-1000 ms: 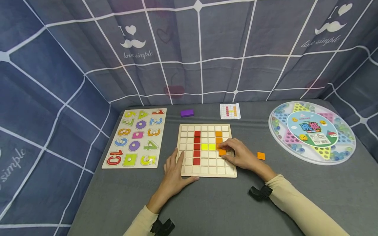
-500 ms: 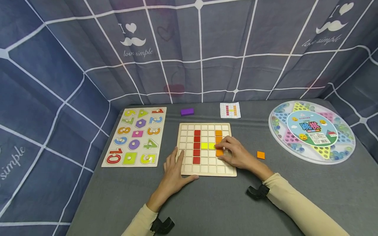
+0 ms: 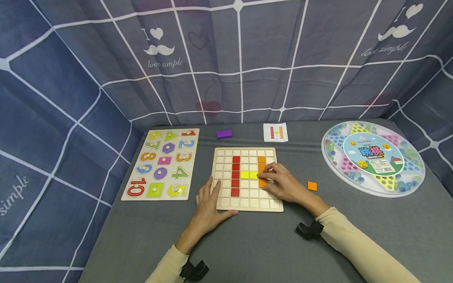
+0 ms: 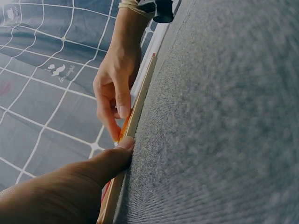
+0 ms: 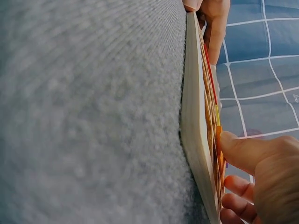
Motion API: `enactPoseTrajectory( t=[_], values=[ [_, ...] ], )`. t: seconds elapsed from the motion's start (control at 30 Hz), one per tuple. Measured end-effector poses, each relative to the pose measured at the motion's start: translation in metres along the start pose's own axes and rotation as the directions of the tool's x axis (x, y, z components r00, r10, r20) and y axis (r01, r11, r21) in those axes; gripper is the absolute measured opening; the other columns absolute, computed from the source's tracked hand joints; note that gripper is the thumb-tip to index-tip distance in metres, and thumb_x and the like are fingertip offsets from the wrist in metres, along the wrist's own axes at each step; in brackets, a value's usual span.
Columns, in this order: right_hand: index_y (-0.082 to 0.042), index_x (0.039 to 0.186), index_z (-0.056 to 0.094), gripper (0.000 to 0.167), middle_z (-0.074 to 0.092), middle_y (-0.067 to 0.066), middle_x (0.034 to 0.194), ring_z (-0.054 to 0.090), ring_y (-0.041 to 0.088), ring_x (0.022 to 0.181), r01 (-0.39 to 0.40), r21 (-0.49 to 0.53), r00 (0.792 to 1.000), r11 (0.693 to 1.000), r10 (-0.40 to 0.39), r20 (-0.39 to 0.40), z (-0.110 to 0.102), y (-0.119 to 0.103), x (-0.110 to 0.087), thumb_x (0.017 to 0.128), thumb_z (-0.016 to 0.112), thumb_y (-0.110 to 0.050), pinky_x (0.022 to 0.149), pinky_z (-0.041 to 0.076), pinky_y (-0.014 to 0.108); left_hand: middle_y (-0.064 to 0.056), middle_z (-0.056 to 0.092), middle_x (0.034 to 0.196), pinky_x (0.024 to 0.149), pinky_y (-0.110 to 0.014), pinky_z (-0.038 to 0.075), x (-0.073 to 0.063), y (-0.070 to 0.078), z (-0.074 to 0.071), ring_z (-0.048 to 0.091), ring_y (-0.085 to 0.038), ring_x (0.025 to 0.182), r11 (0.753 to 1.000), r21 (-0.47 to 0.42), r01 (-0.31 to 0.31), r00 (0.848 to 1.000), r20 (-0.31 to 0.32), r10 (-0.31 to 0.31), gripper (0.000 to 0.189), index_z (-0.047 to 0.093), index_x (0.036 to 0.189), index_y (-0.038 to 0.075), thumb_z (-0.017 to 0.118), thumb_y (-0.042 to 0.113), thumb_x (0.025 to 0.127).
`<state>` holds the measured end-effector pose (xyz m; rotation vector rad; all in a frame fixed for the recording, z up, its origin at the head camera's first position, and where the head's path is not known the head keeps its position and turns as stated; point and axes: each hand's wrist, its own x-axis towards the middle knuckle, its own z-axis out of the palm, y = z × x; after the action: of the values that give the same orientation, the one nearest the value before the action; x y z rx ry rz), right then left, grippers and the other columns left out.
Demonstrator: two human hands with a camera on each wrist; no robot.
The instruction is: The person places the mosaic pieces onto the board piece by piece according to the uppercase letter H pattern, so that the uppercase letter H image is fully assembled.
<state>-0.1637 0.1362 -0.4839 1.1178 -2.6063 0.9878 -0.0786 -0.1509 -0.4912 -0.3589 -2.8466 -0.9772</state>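
A wooden grid board (image 3: 249,205) lies on the table with a column of red tiles (image 3: 235,174), two yellow tiles (image 3: 249,175) and an orange column (image 3: 262,159). My left hand (image 3: 208,208) rests at its left side, fingers spread straight and thumb along the front edge. My right hand (image 3: 283,184) is over the orange column, pinching an orange tile (image 3: 262,183) low in it between thumb and curled fingers. In the right wrist view the thumb presses on that orange tile (image 5: 219,137). My right fingers hide part of the column. Another orange tile (image 3: 312,186) lies right of the board.
Behind the board are a purple block (image 3: 224,134) and a small pattern card (image 3: 275,132) showing a similar coloured figure. A number puzzle board (image 3: 161,165) lies at left, a round game box (image 3: 373,158) at right. A grey-blue curtain (image 3: 212,59) hangs behind.
My right hand has shifted slightly left, bringing the orange tile into line with the orange column; it barely moves in the last half second. The left hand stays in place.
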Motion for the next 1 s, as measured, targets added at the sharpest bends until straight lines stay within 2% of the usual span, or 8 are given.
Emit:
enactPoseTrajectory(
  t=[0.27,0.47,0.67,0.87,1.0],
  values=[
    [-0.013,0.122,0.071,0.038,0.058,0.008,0.119,0.051,0.025,0.109,-0.007,-0.032,1.0,0.999,0.007,0.018,-0.003,0.001,-0.003,0.085,0.077,-0.022,0.092,0.038,0.046,-0.026,0.019,0.158,0.097,-0.054,0.022,0.0,0.0,-0.001,0.024,-0.044,0.138,1.0,0.003,0.004,1.0,0.001,-0.004,0.109,0.034,0.151,0.001,0.085,0.051,0.069],
    [-0.015,0.117,0.071,0.034,0.058,0.005,0.118,0.049,0.023,0.11,0.001,-0.019,1.0,1.0,-0.001,-0.021,-0.007,0.005,-0.011,0.084,0.078,-0.019,0.091,0.038,0.044,-0.026,0.019,0.158,0.098,-0.056,0.021,0.0,-0.001,0.0,0.024,-0.045,0.138,1.0,-0.005,0.002,1.0,0.005,-0.002,0.108,0.034,0.151,0.001,0.085,0.05,0.069],
    [-0.015,0.114,0.071,0.035,0.058,0.006,0.118,0.049,0.024,0.11,-0.05,-0.049,0.997,0.998,0.047,-0.065,-0.028,0.016,-0.039,0.08,0.081,-0.013,0.092,0.038,0.045,-0.026,0.018,0.159,0.098,-0.055,0.021,0.0,-0.001,0.0,0.024,-0.044,0.138,1.0,-0.009,-0.004,1.0,0.004,0.004,0.108,0.034,0.151,0.001,0.085,0.05,0.069],
    [-0.011,0.115,0.071,0.047,0.059,0.007,0.114,0.048,0.02,0.102,-0.085,-0.098,0.988,0.991,0.071,-0.138,-0.052,0.032,-0.074,0.071,0.085,-0.005,0.086,0.033,0.033,-0.025,0.018,0.159,0.096,-0.053,0.022,0.0,-0.002,0.0,0.024,-0.042,0.137,1.0,-0.014,-0.012,1.0,-0.009,0.012,0.108,0.034,0.151,0.002,0.086,0.049,0.068],
    [-0.009,0.115,0.07,0.052,0.058,0.004,0.109,0.047,0.016,0.099,-0.102,-0.118,0.984,0.988,0.083,-0.156,-0.061,0.038,-0.091,0.066,0.087,-0.002,0.086,0.031,0.032,-0.025,0.018,0.159,0.096,-0.052,0.021,-0.001,-0.002,0.001,0.024,-0.041,0.138,1.0,-0.012,-0.01,1.0,-0.005,0.01,0.108,0.034,0.151,0.001,0.086,0.049,0.068]
  ],
)
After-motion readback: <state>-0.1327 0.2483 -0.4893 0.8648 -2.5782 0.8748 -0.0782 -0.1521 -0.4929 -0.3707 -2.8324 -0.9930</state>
